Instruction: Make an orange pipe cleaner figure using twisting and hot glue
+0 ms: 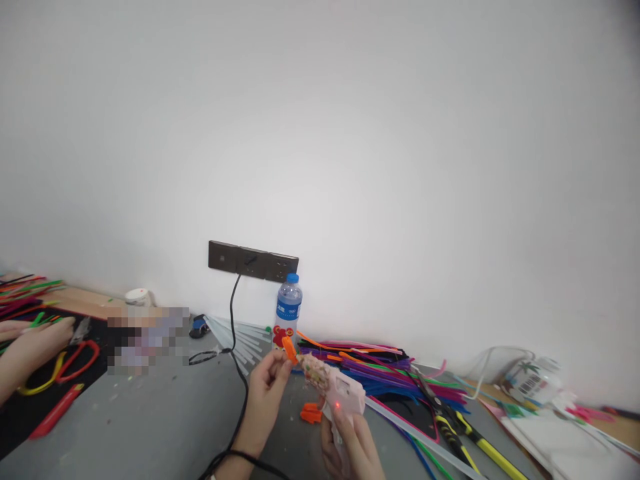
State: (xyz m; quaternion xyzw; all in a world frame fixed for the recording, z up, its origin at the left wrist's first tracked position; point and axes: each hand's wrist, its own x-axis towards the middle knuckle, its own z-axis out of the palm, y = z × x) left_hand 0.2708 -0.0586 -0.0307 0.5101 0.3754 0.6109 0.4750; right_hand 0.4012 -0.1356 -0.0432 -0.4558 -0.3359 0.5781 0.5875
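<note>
Pale pink plastic is showing low in the centre of the frame, where the right hand (355, 440) is gripping a glue gun (347, 395) by its handle, fingers wrapped round it. A small red light is glowing on the gun's side, and its nozzle is pointing up and left. Just left of it, the left hand (267, 387) is pinching an orange piece (289, 349) between thumb and fingers, closed on it with no slack; whether the nozzle is touching the piece, I cannot tell. A second orange piece (311, 413) is lying beneath the gun on the grey table (150, 420).

A translucent stick (425, 437) is running from behind the gun toward the lower right, near a tool with yellow-and-black handles (450, 433). Behind the gun, a bundle of coloured pipe cleaners (373, 367) is lying along the wall. A blue-capped bottle (289, 308) is standing upright behind the left hand, and a black cable (243, 380) is hanging from the dark socket panel (223, 257). At the left edge, another person's hand (43, 347) is holding green strips.
</note>
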